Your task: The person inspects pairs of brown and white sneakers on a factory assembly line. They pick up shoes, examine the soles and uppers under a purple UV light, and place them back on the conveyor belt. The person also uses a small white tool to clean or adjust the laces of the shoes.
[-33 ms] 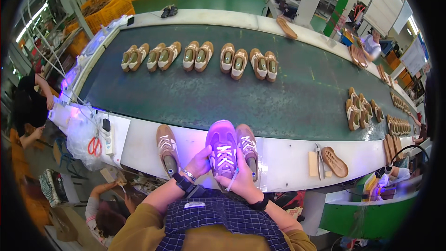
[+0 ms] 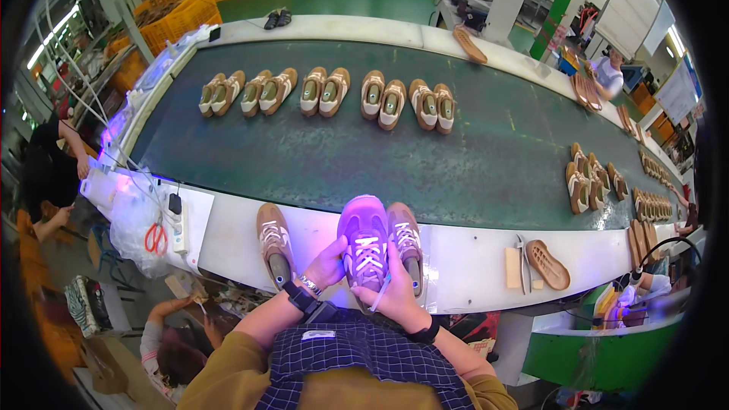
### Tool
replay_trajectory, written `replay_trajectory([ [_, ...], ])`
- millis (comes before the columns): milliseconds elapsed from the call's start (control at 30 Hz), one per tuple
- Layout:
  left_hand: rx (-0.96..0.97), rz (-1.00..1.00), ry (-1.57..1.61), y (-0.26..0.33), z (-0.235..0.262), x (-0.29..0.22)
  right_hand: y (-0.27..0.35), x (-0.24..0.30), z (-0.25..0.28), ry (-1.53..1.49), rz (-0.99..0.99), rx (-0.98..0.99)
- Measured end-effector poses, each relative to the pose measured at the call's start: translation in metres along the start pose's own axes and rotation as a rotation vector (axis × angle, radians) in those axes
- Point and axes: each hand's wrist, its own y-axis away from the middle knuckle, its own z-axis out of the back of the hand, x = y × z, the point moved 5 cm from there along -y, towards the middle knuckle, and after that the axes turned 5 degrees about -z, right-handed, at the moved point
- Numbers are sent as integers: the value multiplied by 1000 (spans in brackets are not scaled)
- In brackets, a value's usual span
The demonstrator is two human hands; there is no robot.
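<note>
Between my hands is a sneaker (image 2: pixel 366 247) with white laces, its toe pointing away from me, tinted purple by violet light. My left hand (image 2: pixel 326 266) grips its left side. My right hand (image 2: pixel 395 292) is closed round the right side and heel, with a thin pale stick-like thing (image 2: pixel 382 293) by its fingers; its kind is unclear. A brown sneaker (image 2: pixel 274 243) lies on the white ledge to the left. Another brown sneaker (image 2: pixel 407 239) is just right of the held one, partly hidden by my right hand.
Pairs of tan shoes (image 2: pixel 325 93) stand on the green conveyor belt (image 2: pixel 304 159). On the ledge lie pincers (image 2: pixel 522 262), a yellowish block (image 2: pixel 512 267) and a loose sole (image 2: pixel 547 264). Red scissors (image 2: pixel 156 239) and a power strip (image 2: pixel 179 229) are at left. Other people work nearby.
</note>
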Motion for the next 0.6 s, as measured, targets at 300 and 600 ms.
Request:
replay_trajectory([
  [300, 1, -6, -46, -6, -12, -6, -1, 1, 1, 83, 27, -44],
  [600, -74, -140, -195, -19, -17, -20, -11, -17, 3, 57, 74, -94],
])
